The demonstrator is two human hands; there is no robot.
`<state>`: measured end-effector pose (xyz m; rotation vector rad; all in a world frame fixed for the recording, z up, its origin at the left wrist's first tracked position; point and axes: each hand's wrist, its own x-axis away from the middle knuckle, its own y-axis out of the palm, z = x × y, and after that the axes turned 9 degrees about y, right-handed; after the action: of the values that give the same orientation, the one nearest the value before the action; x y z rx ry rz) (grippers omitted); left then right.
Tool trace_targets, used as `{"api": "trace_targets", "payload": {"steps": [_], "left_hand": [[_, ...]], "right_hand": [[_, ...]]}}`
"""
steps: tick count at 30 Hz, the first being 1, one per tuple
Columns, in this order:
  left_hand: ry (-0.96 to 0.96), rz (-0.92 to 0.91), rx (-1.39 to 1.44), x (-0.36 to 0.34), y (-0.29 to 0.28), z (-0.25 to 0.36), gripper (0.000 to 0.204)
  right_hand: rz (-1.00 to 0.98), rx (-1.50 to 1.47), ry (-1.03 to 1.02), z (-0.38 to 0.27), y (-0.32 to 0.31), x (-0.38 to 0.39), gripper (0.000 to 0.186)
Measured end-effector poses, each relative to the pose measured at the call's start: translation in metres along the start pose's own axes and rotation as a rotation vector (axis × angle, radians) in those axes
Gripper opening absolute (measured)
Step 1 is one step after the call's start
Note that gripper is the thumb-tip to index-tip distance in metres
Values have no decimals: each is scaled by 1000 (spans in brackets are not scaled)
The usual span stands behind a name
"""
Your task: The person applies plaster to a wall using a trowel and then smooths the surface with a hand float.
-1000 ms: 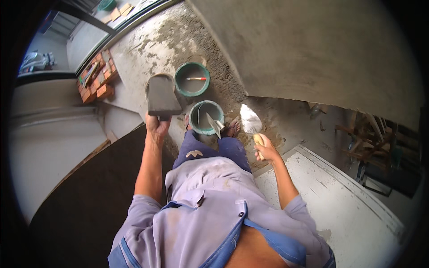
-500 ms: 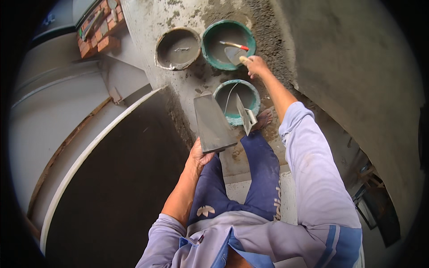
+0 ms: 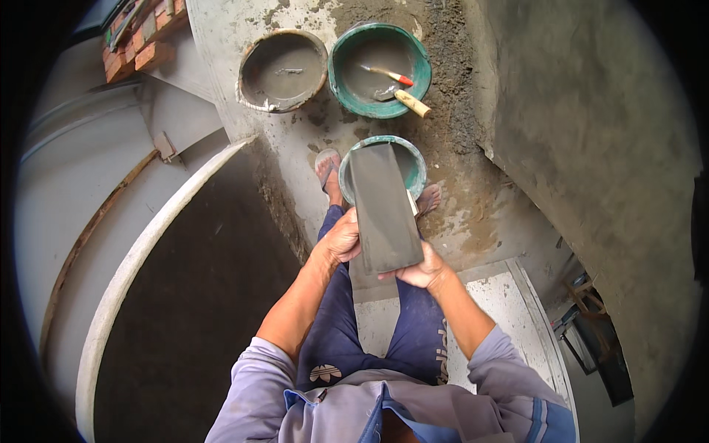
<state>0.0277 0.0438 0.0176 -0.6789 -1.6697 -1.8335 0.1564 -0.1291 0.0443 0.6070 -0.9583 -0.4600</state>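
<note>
floor patchy, bricks leftward, grey board in grip of left hand and right hand

Two green buckets, one brown-rimmed bucket: three buckets total. One red-ended paintbrush. One wooden-handled trowel. One grey rectangular board. Two hands. Two feet. One brick stack.

The board came through to me slate grey, faintly streaked. I saw a green tub, a bucket with a tan rim, a slim tool in red and cream, and a pale yellow handle. The trousers were navy with a pale leaf print; the bricks, near the dim edge, looked orange-red, I think.
</note>
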Motion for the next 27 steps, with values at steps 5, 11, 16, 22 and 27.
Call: {"api": "trace_targets", "payload": {"steps": [5, 11, 16, 22, 27], "left_hand": [[208, 214, -481, -6, -29, -14, 49], [-220, 137, -2002, 137, -44, -58, 59], [-126, 308, -1850, 133, -58, -47, 50], [50, 78, -1979, 145, -87, -44, 51], [192, -425, -1962, 58, -101, 12, 54]], "right_hand": [[304, -22, -277, -68, 58, -57, 38], [1156, 2087, -572, -251, 21, -190, 49], [1222, 2028, -399, -262, 54, -210, 43], [524, 959, -611, -106, 15, 33, 86], [748, 359, -514, 135, 34, 302, 91]]}}
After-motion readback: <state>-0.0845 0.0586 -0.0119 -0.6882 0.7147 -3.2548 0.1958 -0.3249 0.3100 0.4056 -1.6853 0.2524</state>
